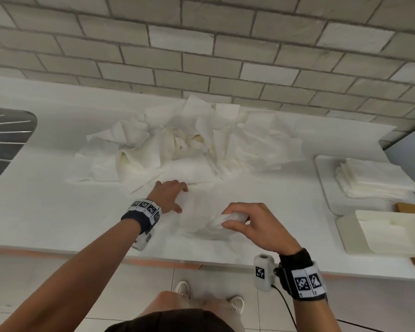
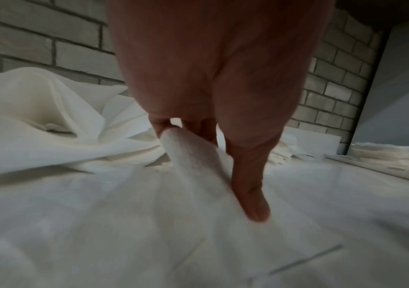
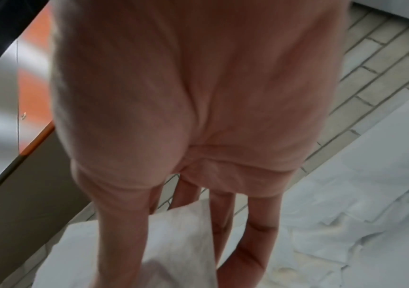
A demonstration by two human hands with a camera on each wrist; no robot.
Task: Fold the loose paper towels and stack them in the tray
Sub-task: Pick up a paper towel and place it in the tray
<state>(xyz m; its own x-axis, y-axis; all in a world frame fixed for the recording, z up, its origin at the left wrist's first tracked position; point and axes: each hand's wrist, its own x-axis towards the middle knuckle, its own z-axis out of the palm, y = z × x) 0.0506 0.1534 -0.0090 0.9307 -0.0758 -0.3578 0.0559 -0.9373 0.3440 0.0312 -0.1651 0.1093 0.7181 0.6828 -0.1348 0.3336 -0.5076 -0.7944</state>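
One white paper towel [image 1: 197, 224] lies on the white counter [image 1: 58, 212] in front of me. My left hand [image 1: 180, 197] holds its far left corner; in the left wrist view my left hand [image 2: 210, 169] has the towel [image 2: 188, 155] raised between the fingers and the thumb [image 2: 252, 198]. My right hand [image 1: 228, 219] pinches the towel's right edge and lifts it off the counter. In the right wrist view my right hand [image 3: 178, 263] has the towel [image 3: 181, 230] between thumb and fingers. The tray [image 1: 321, 178] at the right holds a stack of folded towels [image 1: 374, 180].
A heap of loose paper towels [image 1: 177, 140] spreads along the brick wall behind my hands. A metal sink [image 1: 5, 140] is at the far left. Nearer than the tray are white dishes [image 1: 381, 231] on a brown board [image 1: 412, 209]. The counter's front edge runs below my wrists.
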